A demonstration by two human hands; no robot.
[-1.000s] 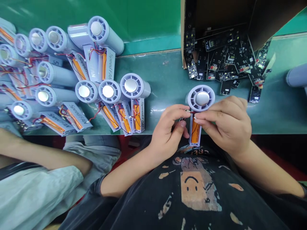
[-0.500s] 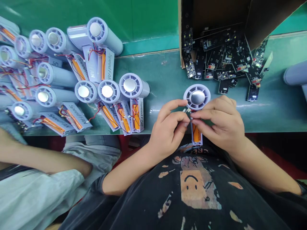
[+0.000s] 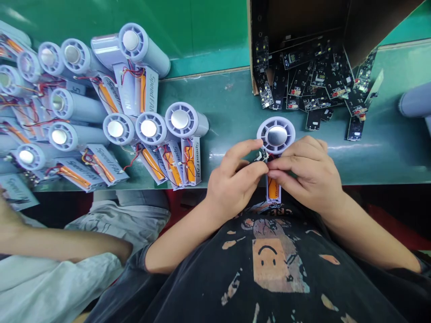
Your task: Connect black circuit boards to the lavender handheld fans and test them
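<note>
In front of me a lilac handheld fan lies on the table, its round head up and its open handle toward me. An orange battery shows in that handle. My left hand is closed in a pinch on a small black circuit board, mostly hidden by the fingers. My right hand is closed too, its fingertips meeting the left ones over the handle. It pinches the thin red wires just below the fan head; their ends are hidden.
Several similar fans with open handles crowd the left side. A cardboard box lies open at the back, black circuit boards spilling from it. Another lilac fan is at the right edge. A co-worker's arm is at left.
The board end at my left fingers has turned and shows more dark surface. My fingertips have come together. At left the co-worker's arm has shifted, and a fan handle now shows near it.
</note>
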